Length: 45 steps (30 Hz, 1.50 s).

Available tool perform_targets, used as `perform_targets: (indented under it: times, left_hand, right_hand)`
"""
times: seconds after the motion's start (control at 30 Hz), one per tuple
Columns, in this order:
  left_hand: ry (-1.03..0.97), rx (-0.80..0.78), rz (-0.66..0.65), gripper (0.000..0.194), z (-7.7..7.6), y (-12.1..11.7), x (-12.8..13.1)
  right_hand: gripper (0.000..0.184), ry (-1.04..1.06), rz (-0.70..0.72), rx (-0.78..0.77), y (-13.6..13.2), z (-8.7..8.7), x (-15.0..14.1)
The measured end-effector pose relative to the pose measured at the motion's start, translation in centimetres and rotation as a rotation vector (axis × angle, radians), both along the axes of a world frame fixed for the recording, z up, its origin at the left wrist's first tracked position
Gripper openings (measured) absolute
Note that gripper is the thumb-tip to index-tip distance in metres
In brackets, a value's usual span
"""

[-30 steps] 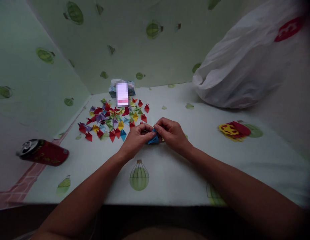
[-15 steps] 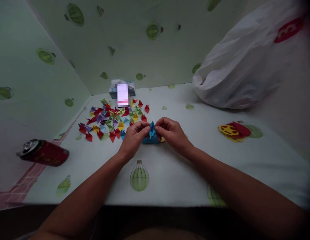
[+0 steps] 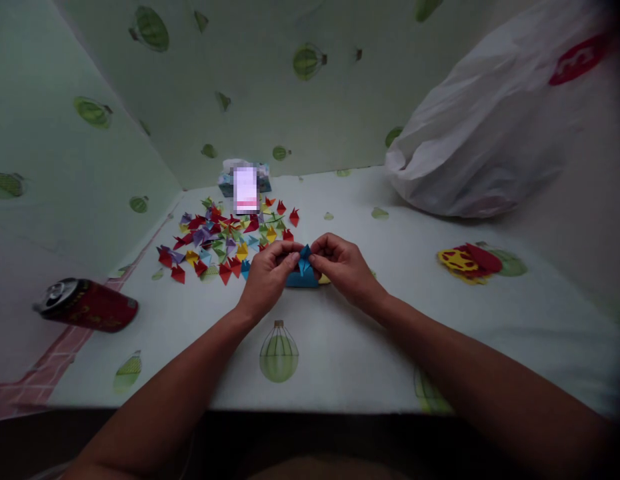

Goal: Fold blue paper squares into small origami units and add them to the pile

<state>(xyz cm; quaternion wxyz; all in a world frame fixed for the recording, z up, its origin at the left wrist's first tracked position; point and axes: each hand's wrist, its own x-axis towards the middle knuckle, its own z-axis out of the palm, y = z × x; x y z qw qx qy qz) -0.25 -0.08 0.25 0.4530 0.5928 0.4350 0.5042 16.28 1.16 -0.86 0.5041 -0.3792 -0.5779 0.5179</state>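
Observation:
Between my two hands is a small blue folded-paper crane [image 3: 305, 261], held just above the table. My left hand [image 3: 275, 270] pinches its left side between thumb and fingers. On the other side, the thumb and fingertips of my right hand [image 3: 343, 263] pinch its right edge. Underneath lies a blue piece of paper [image 3: 301, 279], partly hidden by the hands, with a bit of yellow showing at its right end. A heap of small folded paper cranes [image 3: 225, 240] in red, yellow, green, purple and blue spreads behind and left of my left hand.
A red drink can [image 3: 93, 305] stands at the left. Behind the cranes, a lit phone [image 3: 247, 189] leans against a tissue box [image 3: 263, 179]. Red and yellow cut-out pieces [image 3: 470, 261] lie at the right, below a large white plastic bag [image 3: 480, 147].
The blue crane has tilted slightly between my fingers, and my fingertips have shifted a little on it. Everything else stays in place.

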Motion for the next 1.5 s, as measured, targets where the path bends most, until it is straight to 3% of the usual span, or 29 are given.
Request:
perform_targets:
  times: [0.83,1.2,1.5]
  left_hand:
    - [-0.035,-0.001,0.004,0.015,0.23,-0.03,0.09]
    - [0.007,0.008,0.053,0.014,0.29,-0.09,0.10]
    - [0.036,0.030,0.066,0.014,0.09,-0.18,0.22]
  right_hand:
    - [0.016,0.066,0.021,-0.024,-0.11,-0.10,-0.01]
    - [0.018,0.153,0.111,-0.068,0.09,-0.48,0.11]
    - [0.013,0.006,0.036,-0.006,-0.03,-0.21,-0.01]
